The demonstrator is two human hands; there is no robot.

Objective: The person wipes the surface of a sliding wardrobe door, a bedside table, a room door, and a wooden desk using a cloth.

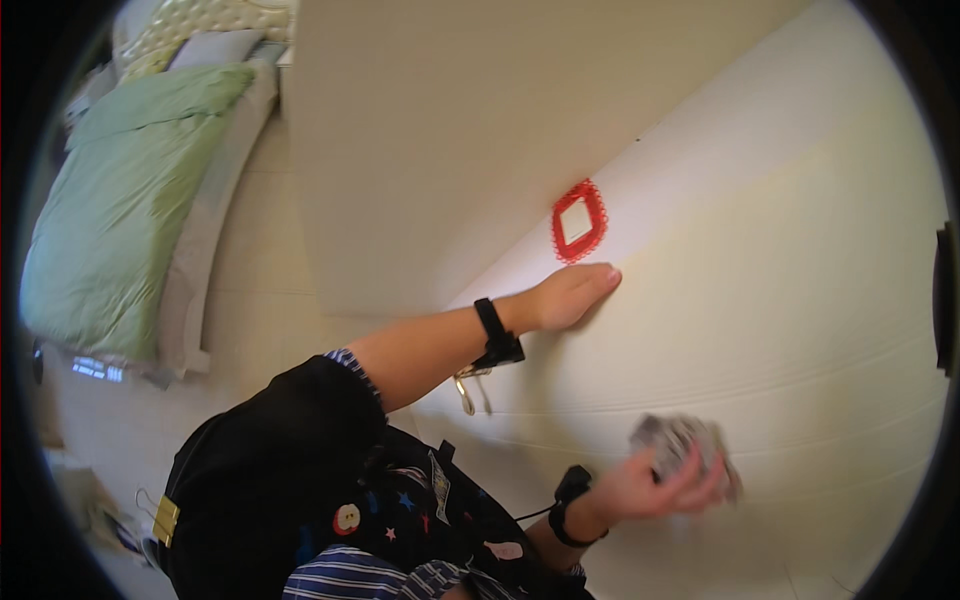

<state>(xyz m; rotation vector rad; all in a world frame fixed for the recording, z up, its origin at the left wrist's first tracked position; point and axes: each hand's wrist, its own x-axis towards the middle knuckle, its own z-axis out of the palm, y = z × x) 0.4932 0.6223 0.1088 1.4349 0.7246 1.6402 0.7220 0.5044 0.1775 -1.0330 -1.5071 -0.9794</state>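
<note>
Room across white panel (790,270) — gold handle (465,396) protrudes.

"What sort of place is this?"

"A home, and a bedroom by the look of it. At the upper left stands a bed (190,290), with a pale green quilt (130,220) spread over it."

"What else says bedroom?"

"A cream, button-tufted headboard (225,18), and a greyish pillow (215,48) lying just below it."

"And the rest of the room?"

"Pale floor tiles (260,230), plain light walls (400,150), a gold-coloured handle (467,398), and a small white plate (576,221) inside a frilly red surround (597,213), which is a very homely bit of trim."
</note>
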